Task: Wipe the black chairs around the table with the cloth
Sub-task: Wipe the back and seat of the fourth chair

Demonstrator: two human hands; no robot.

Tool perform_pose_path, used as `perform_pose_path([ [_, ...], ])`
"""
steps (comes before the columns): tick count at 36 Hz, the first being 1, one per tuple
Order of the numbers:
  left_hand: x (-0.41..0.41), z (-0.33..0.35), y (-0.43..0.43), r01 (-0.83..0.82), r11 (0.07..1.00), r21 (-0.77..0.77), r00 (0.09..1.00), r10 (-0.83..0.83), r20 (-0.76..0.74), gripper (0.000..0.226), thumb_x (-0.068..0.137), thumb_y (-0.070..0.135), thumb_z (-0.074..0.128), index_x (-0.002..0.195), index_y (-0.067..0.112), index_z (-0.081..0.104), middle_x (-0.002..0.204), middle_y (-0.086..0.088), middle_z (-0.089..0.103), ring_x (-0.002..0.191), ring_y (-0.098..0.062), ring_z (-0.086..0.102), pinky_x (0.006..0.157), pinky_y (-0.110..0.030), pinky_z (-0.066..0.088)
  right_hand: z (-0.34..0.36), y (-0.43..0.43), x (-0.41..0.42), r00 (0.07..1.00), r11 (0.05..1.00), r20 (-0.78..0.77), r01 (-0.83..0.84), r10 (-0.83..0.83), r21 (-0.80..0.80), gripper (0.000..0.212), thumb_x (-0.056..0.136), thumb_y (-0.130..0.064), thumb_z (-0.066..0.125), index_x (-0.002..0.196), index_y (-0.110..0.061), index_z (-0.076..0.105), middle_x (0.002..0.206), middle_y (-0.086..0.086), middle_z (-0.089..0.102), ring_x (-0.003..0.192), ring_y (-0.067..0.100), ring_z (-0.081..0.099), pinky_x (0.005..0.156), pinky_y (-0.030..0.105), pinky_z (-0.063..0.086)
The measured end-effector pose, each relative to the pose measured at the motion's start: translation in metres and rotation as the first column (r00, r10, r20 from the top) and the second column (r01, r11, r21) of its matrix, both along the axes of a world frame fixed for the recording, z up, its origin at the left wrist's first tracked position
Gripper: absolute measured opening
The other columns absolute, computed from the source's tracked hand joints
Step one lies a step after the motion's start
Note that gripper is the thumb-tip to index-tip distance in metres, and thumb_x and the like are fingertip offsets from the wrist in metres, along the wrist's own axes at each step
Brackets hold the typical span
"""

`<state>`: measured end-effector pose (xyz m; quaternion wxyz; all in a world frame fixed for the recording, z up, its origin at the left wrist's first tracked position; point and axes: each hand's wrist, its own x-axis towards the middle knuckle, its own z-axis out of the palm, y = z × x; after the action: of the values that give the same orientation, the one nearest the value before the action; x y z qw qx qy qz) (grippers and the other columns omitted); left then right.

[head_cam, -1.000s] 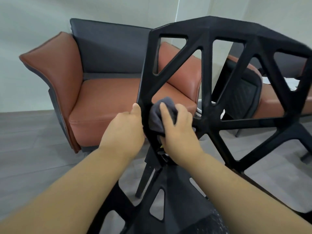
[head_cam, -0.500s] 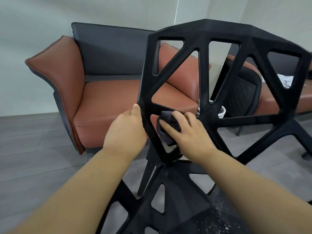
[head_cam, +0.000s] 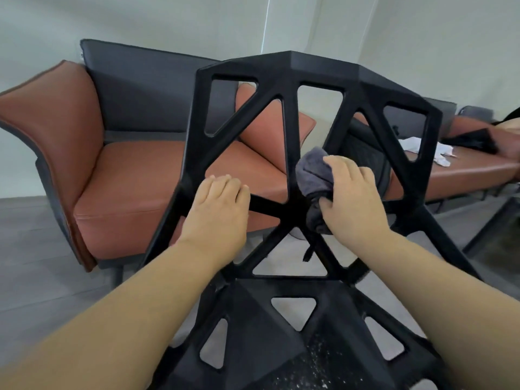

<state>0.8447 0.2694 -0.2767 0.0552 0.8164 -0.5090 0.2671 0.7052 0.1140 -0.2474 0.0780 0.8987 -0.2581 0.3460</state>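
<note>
The chair (head_cam: 318, 66) is matte black throughout, with a lattice pattern of triangular cut-outs. Pale specks dot its near seat. The cloth (head_cam: 312, 170) is dark grey. The sofa (head_cam: 135, 175) at far left is rust-brown with a charcoal back. The floor (head_cam: 28, 249) is grey and the wall (head_cam: 140, 21) is off-white.

chair (head_cam: 292, 68): nearest; seat in front, back upright behind it.
left hand (head_cam: 216, 212): on the back's left strut, fingers (head_cam: 225, 182) over it.
cloth (head_cam: 312, 170): against the back's hub, right of the left hand.
right hand (head_cam: 354, 198): around the cloth, on its right.
sofa (head_cam: 126, 178): behind the chair, left, on the floor (head_cam: 28, 263).
2nd sofa (head_cam: 464, 173): behind the chair, right.
wall (head_cam: 168, 21): behind the 2 sofas.
</note>
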Motion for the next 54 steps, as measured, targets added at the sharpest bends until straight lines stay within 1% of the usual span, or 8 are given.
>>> perform_pose_path([
  [4,0.008,-0.001,-0.027,-0.014,0.993,0.120,0.998,0.021,-0.061,0.047,0.101,0.021,0.030,0.146,0.009,0.023,0.141,-0.004,0.036,0.136,-0.023,0.025,0.117,-0.036,0.002,0.016,-0.023,0.005,0.993,0.982,0.113,-0.022,0.043,-0.187,0.055,0.073,0.003,0.059,0.127,0.003,0.054,0.129,0.020,0.054,0.094,0.046,0.050,0.077,0.050,0.045],
  [8,0.017,0.002,-0.037,0.039,0.999,-0.024,0.993,-0.042,-0.112,0.032,0.095,0.023,0.031,0.111,0.019,0.058,0.101,0.003,0.057,0.101,-0.020,0.050,0.095,-0.030,0.030,0.033,-0.033,0.033,0.989,0.949,0.116,-0.054,0.094,-0.311,0.051,0.077,-0.009,0.043,0.126,-0.004,0.057,0.129,0.015,0.055,0.091,0.043,0.050,0.069,0.048,0.047],
  [14,0.027,-0.009,-0.047,0.113,0.966,-0.234,0.993,-0.118,-0.006,0.015,0.070,0.010,0.056,0.058,0.013,0.064,0.050,0.000,0.051,0.048,-0.024,0.048,0.064,-0.032,0.032,-0.009,-0.038,0.052,0.989,0.934,0.079,-0.094,0.129,-0.345,0.054,0.070,-0.001,0.057,0.123,-0.009,0.062,0.128,0.011,0.058,0.088,0.029,0.035,0.061,0.033,0.029],
  [31,0.020,-0.021,-0.047,0.080,0.982,-0.169,0.997,-0.079,0.014,0.014,0.073,0.012,0.072,0.086,0.013,0.069,0.069,-0.005,0.057,0.067,-0.028,0.051,0.077,-0.035,0.025,-0.073,-0.035,-0.018,0.923,0.923,-0.370,-0.230,0.107,-0.308,0.054,0.060,-0.008,0.071,0.113,-0.010,0.067,0.108,0.012,0.063,0.067,0.034,0.049,0.049,0.035,0.043],
  [35,0.021,-0.025,-0.046,0.080,0.978,-0.192,0.997,-0.080,0.012,0.029,0.060,0.005,0.079,0.087,0.010,0.070,0.069,-0.007,0.057,0.067,-0.029,0.052,0.081,-0.037,0.027,-0.031,-0.038,-0.009,0.992,0.959,-0.122,-0.068,0.035,-0.274,0.047,0.073,-0.014,0.046,0.116,-0.003,0.064,0.107,0.022,0.059,0.077,0.039,0.052,0.056,0.040,0.047],
  [40,0.019,-0.025,-0.046,0.097,0.972,-0.215,0.995,-0.096,0.018,0.030,0.060,0.001,0.078,0.089,0.007,0.071,0.068,-0.010,0.057,0.069,-0.033,0.055,0.087,-0.039,0.026,0.012,-0.042,0.014,0.975,0.970,0.090,0.215,-0.205,-0.115,0.050,0.084,-0.009,0.060,0.133,-0.007,0.051,0.129,0.021,0.045,0.103,0.044,0.042,0.077,0.049,0.043],
  [49,0.018,-0.028,-0.044,0.087,0.965,-0.246,0.995,-0.096,-0.024,0.031,0.080,0.005,0.063,0.111,0.008,0.066,0.093,-0.012,0.063,0.094,-0.036,0.055,0.104,-0.039,0.015,-0.095,-0.010,0.004,0.970,0.968,-0.228,-0.134,0.084,-0.213,0.054,0.062,-0.003,0.067,0.116,0.002,0.062,0.103,0.022,0.058,0.070,0.036,0.051,0.046,0.038,0.045],
  [54,0.016,-0.027,-0.041,0.078,0.975,-0.207,0.996,-0.086,-0.027,0.037,0.076,0.002,0.067,0.112,0.008,0.066,0.097,-0.012,0.062,0.097,-0.035,0.055,0.106,-0.038,0.014,-0.079,-0.021,-0.005,0.950,0.936,-0.287,-0.208,0.124,-0.284,0.046,0.074,-0.013,0.040,0.113,-0.004,0.065,0.101,0.017,0.059,0.072,0.032,0.047,0.047,0.034,0.042],
])
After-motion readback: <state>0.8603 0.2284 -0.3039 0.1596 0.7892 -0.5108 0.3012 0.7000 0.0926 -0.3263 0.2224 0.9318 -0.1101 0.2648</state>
